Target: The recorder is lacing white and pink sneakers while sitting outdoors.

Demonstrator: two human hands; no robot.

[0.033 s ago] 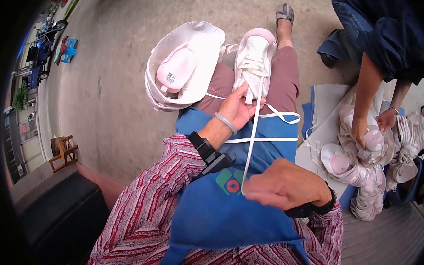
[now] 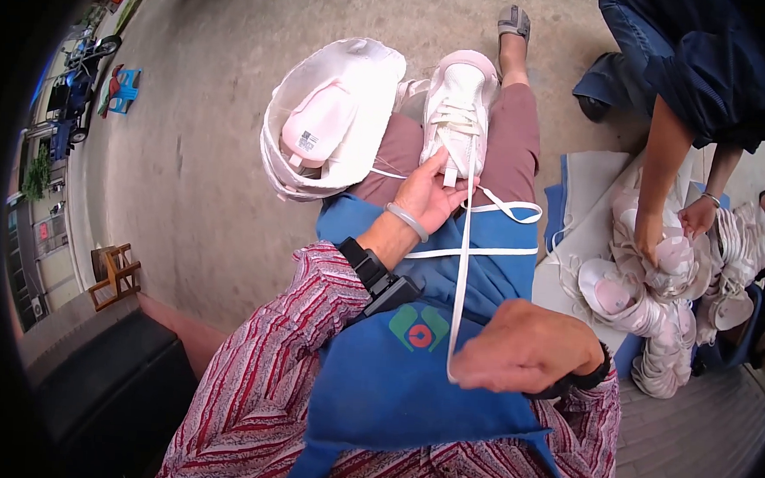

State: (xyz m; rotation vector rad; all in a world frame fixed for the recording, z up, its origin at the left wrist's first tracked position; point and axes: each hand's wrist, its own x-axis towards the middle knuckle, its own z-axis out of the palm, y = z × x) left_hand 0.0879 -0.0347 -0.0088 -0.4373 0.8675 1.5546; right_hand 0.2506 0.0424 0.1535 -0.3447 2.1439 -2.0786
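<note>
A white and pale pink shoe upper [image 2: 459, 104], partly laced, lies over my knee with its toe pointing away. My left hand [image 2: 432, 194] holds its near end, thumb on top and fingers underneath. From the eyelets a white shoelace [image 2: 462, 278] runs straight and taut toward me. Its near part is in my right hand [image 2: 528, 349], which is closed in front of my blue apron; the fingertips are slightly blurred. A loose loop of white lace [image 2: 522, 213] lies across my lap beside the upper.
Left of the upper, a white fabric bag [image 2: 275, 142] contains a pale pink, shoe-shaped piece [image 2: 319, 123]. At right, a co-worker's hands [image 2: 651, 236] touch stacked white and pink uppers [image 2: 667, 340]. A wooden stool [image 2: 114, 275] and blue plastic stool [image 2: 126, 90] stand farther left.
My right hand has moved nearer my body and slightly right, drawing the lace along with it. My left hand and the upper have stayed in place.
</note>
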